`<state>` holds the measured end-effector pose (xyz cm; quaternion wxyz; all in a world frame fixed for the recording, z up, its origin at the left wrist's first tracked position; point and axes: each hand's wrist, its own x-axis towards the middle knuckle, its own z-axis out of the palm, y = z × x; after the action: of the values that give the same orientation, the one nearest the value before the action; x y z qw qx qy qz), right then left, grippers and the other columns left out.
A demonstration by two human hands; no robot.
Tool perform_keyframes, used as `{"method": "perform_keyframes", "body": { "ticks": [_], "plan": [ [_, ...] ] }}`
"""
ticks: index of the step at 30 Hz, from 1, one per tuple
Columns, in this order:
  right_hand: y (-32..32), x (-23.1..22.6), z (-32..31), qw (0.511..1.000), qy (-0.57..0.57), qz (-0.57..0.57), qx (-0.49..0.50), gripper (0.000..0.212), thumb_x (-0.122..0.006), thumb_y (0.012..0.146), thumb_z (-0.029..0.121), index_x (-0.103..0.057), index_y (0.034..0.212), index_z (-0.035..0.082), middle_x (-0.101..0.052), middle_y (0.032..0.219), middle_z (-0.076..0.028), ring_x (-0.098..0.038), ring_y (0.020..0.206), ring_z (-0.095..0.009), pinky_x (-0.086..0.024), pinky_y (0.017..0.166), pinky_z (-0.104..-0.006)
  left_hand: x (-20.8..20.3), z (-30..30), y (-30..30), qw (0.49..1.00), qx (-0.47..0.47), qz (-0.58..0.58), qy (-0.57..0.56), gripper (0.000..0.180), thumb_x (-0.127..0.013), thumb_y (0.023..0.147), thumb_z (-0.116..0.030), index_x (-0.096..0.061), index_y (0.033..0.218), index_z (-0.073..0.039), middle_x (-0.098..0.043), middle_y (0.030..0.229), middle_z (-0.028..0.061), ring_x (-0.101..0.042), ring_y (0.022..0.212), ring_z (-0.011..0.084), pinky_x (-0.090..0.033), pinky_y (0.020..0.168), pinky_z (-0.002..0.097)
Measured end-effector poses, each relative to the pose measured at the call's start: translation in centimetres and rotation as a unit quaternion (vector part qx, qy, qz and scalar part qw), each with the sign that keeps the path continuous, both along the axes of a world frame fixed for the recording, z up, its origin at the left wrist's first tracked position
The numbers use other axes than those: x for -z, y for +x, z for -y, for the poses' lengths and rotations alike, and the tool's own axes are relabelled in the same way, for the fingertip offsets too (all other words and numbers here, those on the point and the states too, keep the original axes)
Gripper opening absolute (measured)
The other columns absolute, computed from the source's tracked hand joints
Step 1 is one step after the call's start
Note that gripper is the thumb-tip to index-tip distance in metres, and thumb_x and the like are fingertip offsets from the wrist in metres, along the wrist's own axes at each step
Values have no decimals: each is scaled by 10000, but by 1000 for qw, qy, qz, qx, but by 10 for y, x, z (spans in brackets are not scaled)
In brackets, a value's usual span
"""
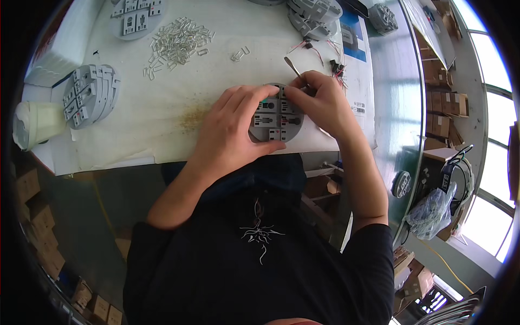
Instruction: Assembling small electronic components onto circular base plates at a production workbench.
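Near the front edge of the table, a grey round plastic disc (264,134) with raised blocks and slots lies beneath my hands. My left hand (230,119) grips it from the left, thumb at the near rim and fingers over the far side. At the far right rim, the fingers of my right hand (322,100) press on the disc. A slim metal tool (292,66) with a flattened end sticks out of that hand, pointing away from me. Its other end is hidden in my fingers.
Small U-shaped clips (181,43) form a loose pile beyond my left hand; a few more clips (239,53) lie apart. Stacked grey discs (92,96) stand at left by a pale tub (43,123). More stacked discs (314,19) and wired black connectors (337,69) are at far right.
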<state>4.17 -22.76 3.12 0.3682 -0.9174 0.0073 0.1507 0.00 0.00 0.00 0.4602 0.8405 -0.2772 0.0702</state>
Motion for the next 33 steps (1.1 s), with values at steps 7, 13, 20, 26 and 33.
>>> {"method": "perform_keyframes", "body": {
  "ticks": [7,13,20,26,33],
  "plan": [
    [-6,-12,8,967,225,-57,106,372,-727,1025,356,-744,1027,-15,-683,768,-13,-548,663,-51,-422,580,-242,-5,-3,6,997,-28,9,-72,551,-846,905,-227,-589,1360,-53,-695,1162,145,-675,1101,322,-560,925,428],
    [-11,2,18,890,418,-67,171,284,-761,1005,278,-726,1053,0,-538,684,53,-483,590,-35,-381,542,-229,-28,6,20,995,-35,-54,-78,389,-775,966,-107,-645,1319,-6,-727,1143,137,-716,944,235,-572,879,347],
    [-6,-15,5,995,97,31,15,235,-784,891,203,-770,954,-23,-726,791,-44,-603,642,-96,-476,591,-275,-16,7,26,995,-24,-92,32,308,-732,995,-62,-673,1293,-11,-777,1032,122,-747,861,193,-589,813,324],
    [9,-10,7,987,147,-55,28,222,-769,809,163,-773,908,-37,-740,777,-66,-647,692,-113,-523,656,-287,-9,9,25,992,-41,-116,-37,287,-731,995,-63,-689,1275,-18,-796,1021,126,-774,901,205,-597,816,326],
    [9,-11,4,983,165,-66,36,203,-769,807,153,-770,873,-40,-725,756,-63,-648,700,-112,-524,674,-277,-9,11,26,993,-40,-110,-26,292,-742,992,-93,-697,1271,-19,-796,1007,129,-777,906,209,-596,813,325]
  ]
}}
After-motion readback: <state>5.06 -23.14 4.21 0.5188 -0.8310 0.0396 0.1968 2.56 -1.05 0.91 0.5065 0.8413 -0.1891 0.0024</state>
